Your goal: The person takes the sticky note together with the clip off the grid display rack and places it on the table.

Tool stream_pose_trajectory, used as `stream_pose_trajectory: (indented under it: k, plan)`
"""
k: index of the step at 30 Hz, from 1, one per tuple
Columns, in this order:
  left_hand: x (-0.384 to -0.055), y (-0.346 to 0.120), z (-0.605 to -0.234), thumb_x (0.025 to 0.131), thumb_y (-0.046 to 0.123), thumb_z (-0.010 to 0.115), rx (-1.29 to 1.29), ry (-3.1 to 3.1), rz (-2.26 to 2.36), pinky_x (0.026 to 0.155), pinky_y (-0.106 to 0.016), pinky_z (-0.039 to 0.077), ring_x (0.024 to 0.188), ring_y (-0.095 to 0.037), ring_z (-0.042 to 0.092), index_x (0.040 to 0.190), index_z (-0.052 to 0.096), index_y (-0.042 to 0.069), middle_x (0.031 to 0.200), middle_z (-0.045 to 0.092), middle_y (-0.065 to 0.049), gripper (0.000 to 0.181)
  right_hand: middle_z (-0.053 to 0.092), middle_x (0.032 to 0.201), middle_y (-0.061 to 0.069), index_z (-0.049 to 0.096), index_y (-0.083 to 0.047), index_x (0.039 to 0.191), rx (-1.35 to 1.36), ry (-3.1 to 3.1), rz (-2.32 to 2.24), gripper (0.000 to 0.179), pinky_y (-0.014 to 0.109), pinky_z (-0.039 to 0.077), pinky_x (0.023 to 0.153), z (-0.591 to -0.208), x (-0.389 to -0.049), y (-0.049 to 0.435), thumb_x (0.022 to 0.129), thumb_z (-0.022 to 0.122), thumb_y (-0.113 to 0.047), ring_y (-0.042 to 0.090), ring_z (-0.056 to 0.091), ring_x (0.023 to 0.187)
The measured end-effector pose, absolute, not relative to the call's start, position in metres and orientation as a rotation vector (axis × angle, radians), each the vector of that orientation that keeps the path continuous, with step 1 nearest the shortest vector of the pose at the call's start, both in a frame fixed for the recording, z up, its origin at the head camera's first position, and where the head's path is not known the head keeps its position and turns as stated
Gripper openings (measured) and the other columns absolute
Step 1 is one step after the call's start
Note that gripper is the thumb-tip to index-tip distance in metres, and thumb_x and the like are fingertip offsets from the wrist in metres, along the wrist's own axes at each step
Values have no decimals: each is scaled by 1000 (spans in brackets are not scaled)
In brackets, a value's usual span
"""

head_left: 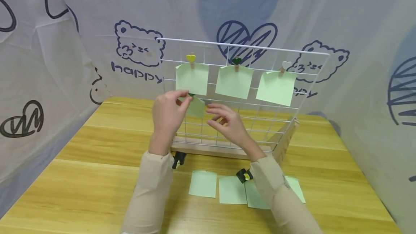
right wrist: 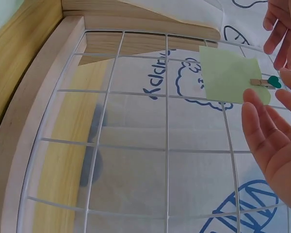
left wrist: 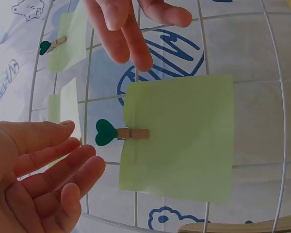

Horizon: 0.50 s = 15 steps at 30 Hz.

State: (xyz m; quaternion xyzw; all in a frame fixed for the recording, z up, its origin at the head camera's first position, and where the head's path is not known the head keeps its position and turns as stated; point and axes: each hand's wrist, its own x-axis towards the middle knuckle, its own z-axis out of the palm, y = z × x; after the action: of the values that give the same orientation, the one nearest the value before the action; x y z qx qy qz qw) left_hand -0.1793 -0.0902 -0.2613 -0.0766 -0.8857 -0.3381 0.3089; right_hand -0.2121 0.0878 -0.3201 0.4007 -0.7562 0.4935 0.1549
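A green sticky note [left wrist: 184, 141] hangs on the white wire grid [head_left: 247, 47], held by a small wooden clothespin [left wrist: 133, 133] with a green heart. In the left wrist view my left hand [left wrist: 43, 170] is beside the heart, its thumb and fingers apart and nothing between them. My right hand [head_left: 227, 122] is to the right of this note, fingers loosely bent and holding nothing. Above, three more green notes hang in a row, under clothespins with a yellow heart [head_left: 190, 58], a green heart [head_left: 237, 61] and a white heart [head_left: 286, 65].
The grid stands in a wooden base [head_left: 221, 149] on the wood-grain table [head_left: 97, 147]. In front of it lie several loose notes, among them one note [head_left: 203, 184] at the left; my right sleeve [head_left: 276, 187] partly covers others. A printed white curtain [head_left: 182, 6] hangs behind.
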Motion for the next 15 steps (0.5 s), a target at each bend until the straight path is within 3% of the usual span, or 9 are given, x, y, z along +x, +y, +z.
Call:
stream_pose_trajectory:
  k: [15]
  plan:
    - [-191, -88, -275, 81, 9, 66, -214, -2286, -982, 45, -26, 47, 59, -21, 62, 99, 66, -1, 94, 65, -16, 20, 45, 128, 19, 57, 8, 112, 1151, -2311, 1260, 37, 21, 50, 52, -325, -218, 83, 79, 67, -2, 19, 60, 71]
